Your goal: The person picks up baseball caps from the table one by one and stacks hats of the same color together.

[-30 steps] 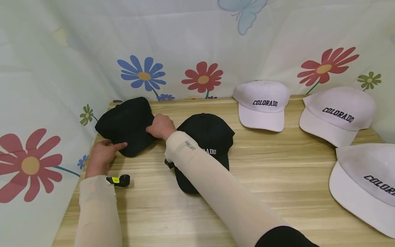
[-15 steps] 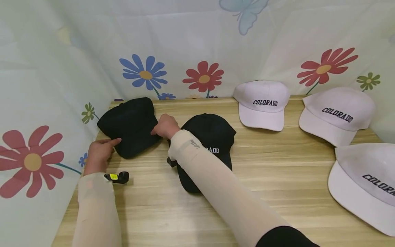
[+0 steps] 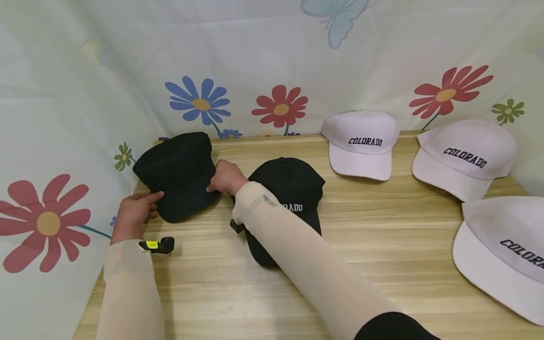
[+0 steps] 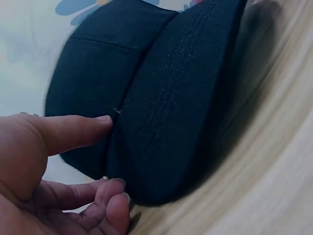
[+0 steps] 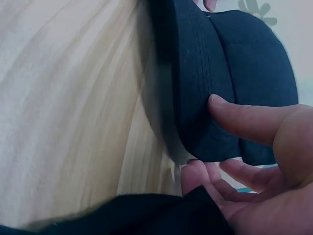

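Observation:
At the table's back left is a black cap (image 3: 176,172), its brim toward me and no lettering visible on it. My left hand (image 3: 135,212) pinches its left side where brim and crown meet. The left wrist view shows that thumb (image 4: 80,131) on top and the fingertips (image 4: 115,200) at the lower edge. On the brim's right side my right hand (image 3: 227,178) pinches, thumb (image 5: 244,115) above and fingers below. Partly behind the right forearm lies a second black cap (image 3: 286,177) with white lettering, some of it covered.
Three white caps marked COLORADO stand on the right: one at the back (image 3: 361,141), another (image 3: 467,156) further right, and a nearer one (image 3: 501,255) cut by the frame edge. A flowered cloth (image 3: 263,56) hangs behind and left of the wooden table (image 3: 382,236).
The held black cap has shifted slightly right and toward me, both hands moving with it. The left thumb has slid from over the brim to its left edge. The other caps stay put.

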A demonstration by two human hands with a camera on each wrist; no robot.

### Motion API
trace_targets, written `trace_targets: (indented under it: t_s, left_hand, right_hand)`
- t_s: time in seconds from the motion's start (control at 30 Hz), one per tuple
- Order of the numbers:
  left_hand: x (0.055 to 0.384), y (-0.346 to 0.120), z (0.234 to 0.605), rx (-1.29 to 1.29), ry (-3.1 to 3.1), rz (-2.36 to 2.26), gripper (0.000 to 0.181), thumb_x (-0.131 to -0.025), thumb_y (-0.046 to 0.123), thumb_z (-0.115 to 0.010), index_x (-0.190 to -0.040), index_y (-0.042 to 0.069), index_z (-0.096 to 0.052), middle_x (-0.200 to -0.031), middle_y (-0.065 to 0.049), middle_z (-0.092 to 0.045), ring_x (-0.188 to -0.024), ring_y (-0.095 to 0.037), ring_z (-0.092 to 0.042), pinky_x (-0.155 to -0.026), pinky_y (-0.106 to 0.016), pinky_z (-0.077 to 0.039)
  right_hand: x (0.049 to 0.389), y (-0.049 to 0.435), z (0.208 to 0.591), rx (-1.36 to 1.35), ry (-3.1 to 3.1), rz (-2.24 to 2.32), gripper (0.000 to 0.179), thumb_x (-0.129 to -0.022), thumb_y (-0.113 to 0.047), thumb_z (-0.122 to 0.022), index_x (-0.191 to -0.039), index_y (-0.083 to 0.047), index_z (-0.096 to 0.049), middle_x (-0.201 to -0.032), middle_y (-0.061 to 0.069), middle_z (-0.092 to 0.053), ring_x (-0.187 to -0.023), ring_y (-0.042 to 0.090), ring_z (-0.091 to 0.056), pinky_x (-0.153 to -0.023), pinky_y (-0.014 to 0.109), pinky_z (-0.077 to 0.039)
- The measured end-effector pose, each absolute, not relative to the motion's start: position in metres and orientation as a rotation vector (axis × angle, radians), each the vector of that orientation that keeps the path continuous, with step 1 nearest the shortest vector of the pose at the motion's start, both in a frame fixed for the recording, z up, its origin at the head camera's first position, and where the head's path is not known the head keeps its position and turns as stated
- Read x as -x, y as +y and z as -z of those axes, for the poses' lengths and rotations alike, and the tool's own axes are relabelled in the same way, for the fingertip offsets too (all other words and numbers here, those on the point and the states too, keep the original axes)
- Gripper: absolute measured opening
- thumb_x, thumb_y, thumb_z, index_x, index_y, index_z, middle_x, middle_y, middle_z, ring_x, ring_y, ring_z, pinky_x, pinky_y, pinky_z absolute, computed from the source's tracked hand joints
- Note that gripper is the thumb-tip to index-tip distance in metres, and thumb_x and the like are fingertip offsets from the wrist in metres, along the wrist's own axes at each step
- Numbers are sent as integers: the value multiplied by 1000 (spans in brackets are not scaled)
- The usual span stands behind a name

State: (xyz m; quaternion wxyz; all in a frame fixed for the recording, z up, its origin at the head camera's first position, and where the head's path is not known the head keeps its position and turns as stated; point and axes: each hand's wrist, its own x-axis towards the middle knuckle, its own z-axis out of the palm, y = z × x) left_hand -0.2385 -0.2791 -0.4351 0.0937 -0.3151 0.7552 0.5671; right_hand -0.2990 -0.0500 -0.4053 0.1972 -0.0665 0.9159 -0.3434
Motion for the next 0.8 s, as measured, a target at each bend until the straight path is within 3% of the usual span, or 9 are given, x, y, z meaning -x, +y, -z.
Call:
trace_targets:
  t_s: [0.27,0.37,0.5,0.8]
  left_hand:
    - [237,-277,436,968,2264,-1709,73,-89,31,-69,-147,4,-34,-108,2,-44,-77,-9,-49,-65,-18,-50]
    - [235,-278,437,975,2280,-1732,74,-88,32,-70,-148,5,-35,-128,-4,-46,-75,-8,-50,-66,-18,-49]
    - [232,-278,438,966,2298,-1802,73,-89,31,-69,-149,6,-35,-151,-9,-34,-81,-7,-49,-69,-16,-47]
    - [222,-279,426,921,2352,-1813,75,-88,40,-69,-149,8,-37,-146,-8,-38,-91,-10,-49,-76,-15,-45]
  right_hand:
    - [292,-51,403,217,2605,964,42,-81,-24,-79,-112,-9,-56,-104,7,-62,-89,22,-58,-72,29,-48]
    - [291,-52,400,242,2628,934,40,-81,-24,-79,-111,-10,-58,-105,6,-63,-90,21,-58,-74,28,-48]
    - [288,-52,395,281,2628,934,33,-80,-23,-79,-104,-10,-61,-100,6,-64,-87,22,-58,-73,28,-48]
    - [280,-52,383,334,2667,949,27,-81,-30,-78,-92,-10,-65,-91,4,-65,-82,21,-60,-69,26,-47]
